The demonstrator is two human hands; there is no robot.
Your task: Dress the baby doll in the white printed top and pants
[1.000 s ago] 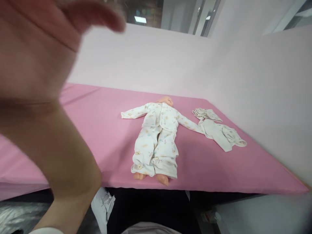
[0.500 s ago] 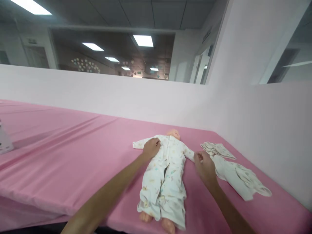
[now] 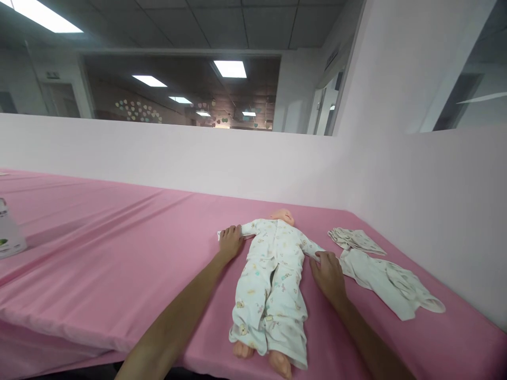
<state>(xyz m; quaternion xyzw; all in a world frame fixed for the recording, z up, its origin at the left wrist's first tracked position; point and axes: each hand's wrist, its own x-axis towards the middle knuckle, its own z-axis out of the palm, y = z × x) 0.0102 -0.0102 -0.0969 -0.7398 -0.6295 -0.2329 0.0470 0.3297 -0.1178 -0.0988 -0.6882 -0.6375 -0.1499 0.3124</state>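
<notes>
A baby doll [image 3: 282,216] lies on its back, head toward the wall and feet toward me. It wears white patterned pyjamas [image 3: 277,274] with long sleeves and trousers. My left hand [image 3: 231,241] is closed around the outstretched sleeve on the left, near its cuff. On the other side, my right hand [image 3: 328,268] grips the end of the right sleeve [image 3: 311,248] between thumb and fingers. The doll's hands do not show. Its bare feet [image 3: 280,363] stick out of the trouser legs.
A pink sheet [image 3: 130,264] covers the padded table. Right of the doll lie a folded patterned cloth [image 3: 358,241] and a crumpled white garment [image 3: 390,282]. A white bottle-like container [image 3: 10,232] stands at the far left. White walls [image 3: 222,163] border the back and right.
My left hand has moved from the doll's chest outward to the sleeve on the left and closed on it. My right hand stays at the right sleeve's end, its fingers now turned down over it.
</notes>
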